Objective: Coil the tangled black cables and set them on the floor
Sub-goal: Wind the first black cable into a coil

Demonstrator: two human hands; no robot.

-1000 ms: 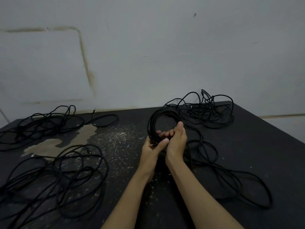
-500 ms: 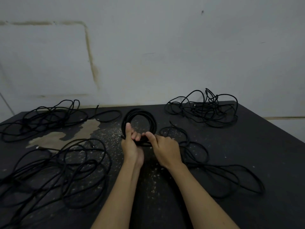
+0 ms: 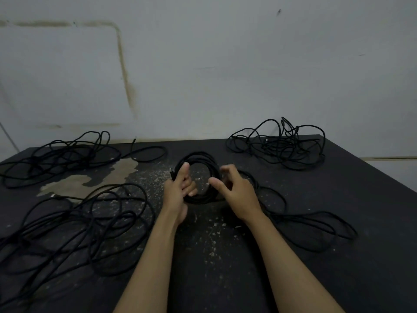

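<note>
The coiled cable [image 3: 198,175] is a thick black ring of several stacked turns, standing upright just above the black tabletop [image 3: 338,279]; the left hand [image 3: 177,192] holds its left side, grip wrapped round the strands; the right hand [image 3: 234,190] hovers at its right side, grip relaxed and wide; loose cable [image 3: 300,222] trails behind that hand.

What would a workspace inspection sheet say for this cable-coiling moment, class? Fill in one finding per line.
Surface: black table, scuffed, pale worn patch at left.
Job's things: coil held upright at centre.
Clutter: pale specks scattered mid-table.
Grippers: left hand grips the coil; right hand beside it, fingers loosely curled, grip unclear.
Cables: tangles at far left, near left, far right; loose loops trail right.
Surroundings: stained grey wall.
</note>
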